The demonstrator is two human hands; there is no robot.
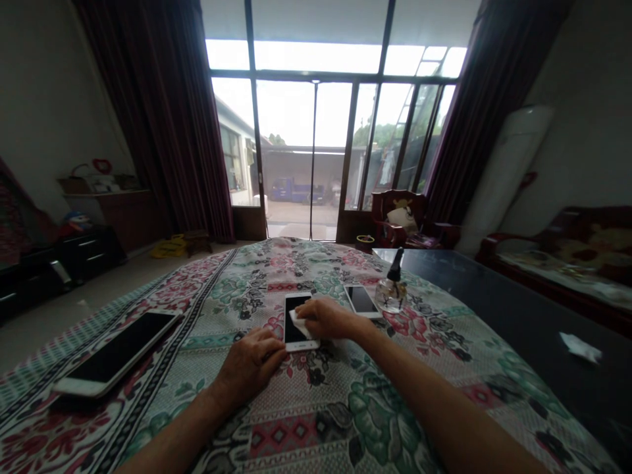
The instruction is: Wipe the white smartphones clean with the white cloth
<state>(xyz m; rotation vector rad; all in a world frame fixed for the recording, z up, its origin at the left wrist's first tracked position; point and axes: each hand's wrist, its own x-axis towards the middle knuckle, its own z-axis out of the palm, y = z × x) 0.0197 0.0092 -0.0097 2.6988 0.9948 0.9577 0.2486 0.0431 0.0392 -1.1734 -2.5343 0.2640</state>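
A white smartphone with a dark screen lies face up on the flowered tablecloth in front of me. My left hand is at its lower left corner, fingers bent and close together, with thumb and fingertips against the edge. Over the screen, my right hand presses a folded white tissue against the glass. To the right of that hand lies a second white phone, also screen up. Beside it stands a clear glass spray bottle with a black top.
At the left lies a large white tablet or phone with a black screen. The patterned tablecloth covers the bed-like or table surface. A dark tabletop at the right bears a crumpled tissue. Glass doors and a wooden armchair stand beyond.
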